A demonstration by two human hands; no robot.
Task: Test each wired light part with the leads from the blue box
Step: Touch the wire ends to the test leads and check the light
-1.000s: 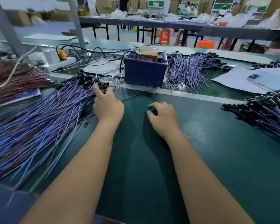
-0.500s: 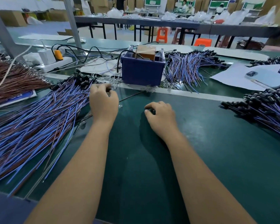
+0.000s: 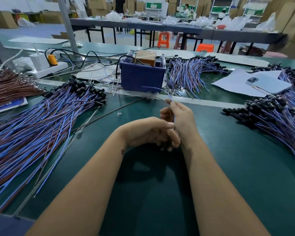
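Observation:
My right hand [image 3: 180, 120] is raised over the green mat and pinches the blue and brown wires of one wired light part [image 3: 172, 108] between thumb and fingertips; the wire ends arc up and left towards the blue box [image 3: 141, 77]. My left hand [image 3: 148, 132] sits just beside it, its curled fingers closing on the lower end of the same part, which is hidden behind them. A big heap of wired parts [image 3: 41, 120] lies at the left, another pile [image 3: 276, 114] at the right. Thin leads [image 3: 99, 114] trail from the box across the mat.
A third bundle of wired parts [image 3: 191, 74] lies behind the box on the right. A phone [image 3: 269, 84] rests on white paper at the far right. A white power strip [image 3: 46, 68] with plugs and brown wires [image 3: 8, 87] are at the far left.
My left hand left the edge of the left heap and came to the middle with one wired part. My right hand lifted off the mat and took hold of that part's wires.

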